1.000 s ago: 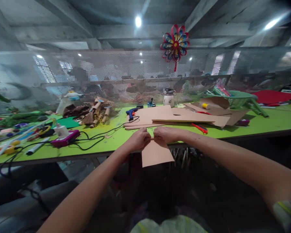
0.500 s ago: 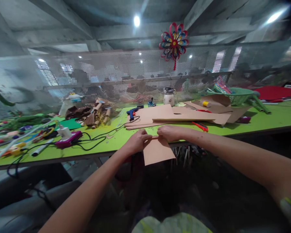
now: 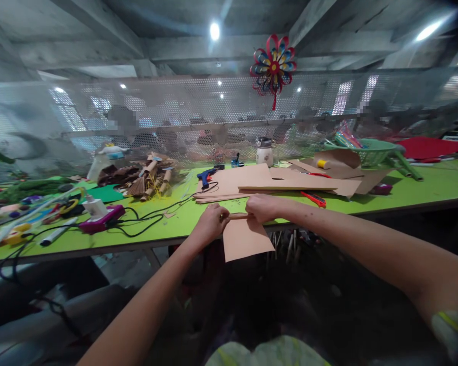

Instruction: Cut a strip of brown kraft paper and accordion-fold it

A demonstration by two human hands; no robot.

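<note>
A tan sheet of paper (image 3: 246, 239) hangs over the near edge of the green table (image 3: 175, 218). Its top edge is rolled into a thin tube between my hands. My left hand (image 3: 211, 222) is closed on the roll's left end, and my right hand (image 3: 262, 207) is closed on its right end. Both hands rest just above the table's front edge, a short gap apart.
Flat tan card sheets (image 3: 252, 182) lie behind my hands with a blue glue gun (image 3: 206, 176) and red cutters (image 3: 314, 199). Black cables (image 3: 145, 218), a magenta device (image 3: 103, 218), a pile of brown paper rolls (image 3: 148, 178), a green basket (image 3: 374, 151) and a mesh screen lie beyond.
The top of the sheet has been rolled tighter; my hands have shifted slightly apart along the roll. The view has tilted a little.
</note>
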